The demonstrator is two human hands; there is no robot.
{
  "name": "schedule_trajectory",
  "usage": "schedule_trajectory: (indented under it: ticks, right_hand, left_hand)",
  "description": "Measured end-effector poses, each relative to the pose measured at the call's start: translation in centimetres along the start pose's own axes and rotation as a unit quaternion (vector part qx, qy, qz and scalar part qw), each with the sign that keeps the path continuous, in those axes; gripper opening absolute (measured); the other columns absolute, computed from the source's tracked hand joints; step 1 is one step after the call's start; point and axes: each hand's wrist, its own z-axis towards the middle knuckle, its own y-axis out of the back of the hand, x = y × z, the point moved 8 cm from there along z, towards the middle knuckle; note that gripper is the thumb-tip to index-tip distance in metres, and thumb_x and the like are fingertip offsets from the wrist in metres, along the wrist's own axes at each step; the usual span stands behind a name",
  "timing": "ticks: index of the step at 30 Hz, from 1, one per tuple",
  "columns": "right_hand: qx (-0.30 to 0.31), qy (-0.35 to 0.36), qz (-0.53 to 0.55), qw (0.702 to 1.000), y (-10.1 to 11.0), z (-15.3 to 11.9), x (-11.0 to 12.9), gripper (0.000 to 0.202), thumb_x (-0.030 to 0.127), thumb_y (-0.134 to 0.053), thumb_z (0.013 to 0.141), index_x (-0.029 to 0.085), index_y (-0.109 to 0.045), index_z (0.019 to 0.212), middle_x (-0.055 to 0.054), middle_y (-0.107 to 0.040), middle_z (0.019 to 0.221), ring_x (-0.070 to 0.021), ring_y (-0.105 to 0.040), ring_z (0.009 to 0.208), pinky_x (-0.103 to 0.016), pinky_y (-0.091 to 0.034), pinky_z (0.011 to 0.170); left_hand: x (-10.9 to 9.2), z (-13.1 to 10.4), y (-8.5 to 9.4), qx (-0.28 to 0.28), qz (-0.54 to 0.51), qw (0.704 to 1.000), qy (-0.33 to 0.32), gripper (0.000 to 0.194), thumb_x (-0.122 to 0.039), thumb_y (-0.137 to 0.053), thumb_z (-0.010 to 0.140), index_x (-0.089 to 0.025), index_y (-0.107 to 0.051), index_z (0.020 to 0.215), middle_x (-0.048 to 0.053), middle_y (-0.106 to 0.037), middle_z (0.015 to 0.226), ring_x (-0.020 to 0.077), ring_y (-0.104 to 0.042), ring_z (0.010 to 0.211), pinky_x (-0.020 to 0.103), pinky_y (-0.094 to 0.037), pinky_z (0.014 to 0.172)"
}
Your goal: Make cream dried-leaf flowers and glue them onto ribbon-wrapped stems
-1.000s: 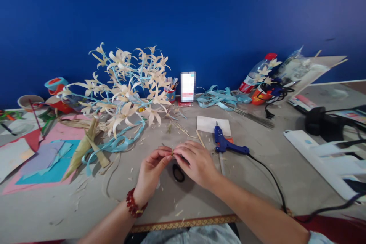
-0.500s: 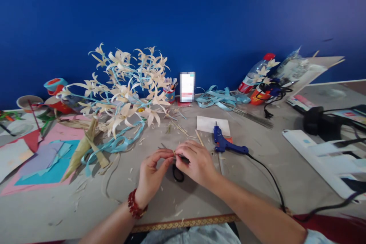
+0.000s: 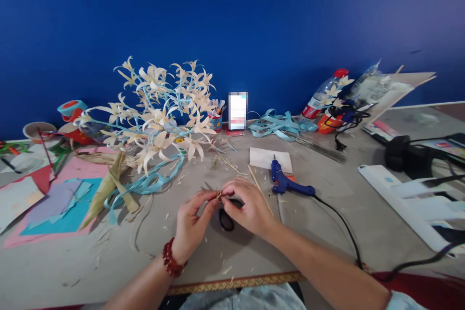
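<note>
My left hand (image 3: 194, 220), with a red bead bracelet at the wrist, pinches a small tan piece (image 3: 219, 195) between thumb and fingertips. From the other side my right hand (image 3: 249, 207) pinches the same piece, fingertips nearly touching the left ones. The piece is too small to make out fully. Scissors with black handles (image 3: 226, 221) lie on the table under the hands, partly hidden. Right of the hands a blue glue gun (image 3: 290, 184) rests by a white card (image 3: 267, 157).
White flowers on blue stems (image 3: 156, 106) stand at the back left, near husks (image 3: 100, 193) and coloured paper (image 3: 61, 227). Blue ribbon (image 3: 274, 125), a bottle (image 3: 321, 94) and thin wires (image 3: 321, 150) lie behind. A white power strip (image 3: 410, 208) is at the right.
My right hand has opened slightly away from the left at the knuckles, and its fingers have shifted. More of the small tan piece shows between the fingertips.
</note>
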Motion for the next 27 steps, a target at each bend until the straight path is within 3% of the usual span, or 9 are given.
schedule_trajectory:
  ticks: [6,9,15,17,22,27]
  right_hand:
    - [0.008,-0.047,0.006,0.999,-0.1,-0.3,-0.6,0.007,0.018,-0.055,0.087,0.022,-0.060,0.091,-0.003,-0.068,0.085,-0.0174,-0.063,0.076,-0.029,-0.049,0.073]
    - [0.020,-0.035,0.017,0.999,-0.2,-0.2,-0.5,0.012,0.019,-0.054,0.088,0.022,-0.061,0.097,-0.004,-0.068,0.086,-0.0174,-0.064,0.078,-0.029,-0.048,0.074]
    - [0.016,-0.029,0.017,0.999,-0.1,-0.2,-0.6,0.011,0.018,-0.054,0.089,0.021,-0.064,0.091,-0.003,-0.067,0.080,-0.0169,-0.061,0.075,-0.029,-0.047,0.071]
    - [0.015,-0.027,0.010,0.999,-0.2,-0.2,-0.8,0.010,0.019,-0.055,0.090,0.022,-0.065,0.090,-0.003,-0.067,0.079,-0.0170,-0.061,0.074,-0.029,-0.047,0.070]
    - [0.015,0.015,0.004,1.000,-0.3,-0.2,-0.4,0.015,0.016,-0.055,0.090,0.023,-0.065,0.098,-0.003,-0.070,0.084,-0.0172,-0.062,0.077,-0.029,-0.048,0.073]
    - [-0.002,0.045,0.003,0.999,0.1,-0.1,0.2,0.020,0.013,-0.054,0.090,0.023,-0.065,0.103,-0.003,-0.071,0.086,-0.0166,-0.063,0.078,-0.028,-0.048,0.072]
  left_hand:
    - [0.9,-0.3,-0.2,0.008,-0.016,0.999,0.037,0.016,-0.021,-0.058,0.089,-0.022,-0.072,0.098,0.003,-0.071,0.080,0.0164,-0.064,0.072,0.026,-0.050,0.070]
    - [1.8,-0.5,-0.2,0.009,-0.018,0.998,0.064,0.015,-0.022,-0.059,0.089,-0.021,-0.070,0.099,0.003,-0.070,0.080,0.0154,-0.063,0.068,0.026,-0.050,0.067]
    - [0.6,0.5,0.1,0.008,0.023,1.000,-0.004,0.010,-0.016,-0.061,0.086,-0.019,-0.070,0.087,0.007,-0.066,0.094,0.0199,-0.062,0.089,0.030,-0.048,0.080]
    - [0.6,0.7,0.1,0.022,0.028,0.999,-0.001,0.010,-0.015,-0.061,0.085,-0.019,-0.070,0.087,0.006,-0.066,0.091,0.0195,-0.061,0.088,0.030,-0.047,0.080]
    - [2.6,0.3,-0.1,0.022,-0.071,0.991,0.111,0.007,-0.021,-0.064,0.085,-0.019,-0.070,0.088,0.003,-0.067,0.082,0.0165,-0.060,0.078,0.026,-0.047,0.074]
    - [4.3,-0.2,-1.0,0.013,-0.262,0.936,0.235,0.010,-0.026,-0.072,0.079,-0.017,-0.070,0.085,0.001,-0.066,0.076,0.0116,-0.059,0.068,0.022,-0.047,0.069]
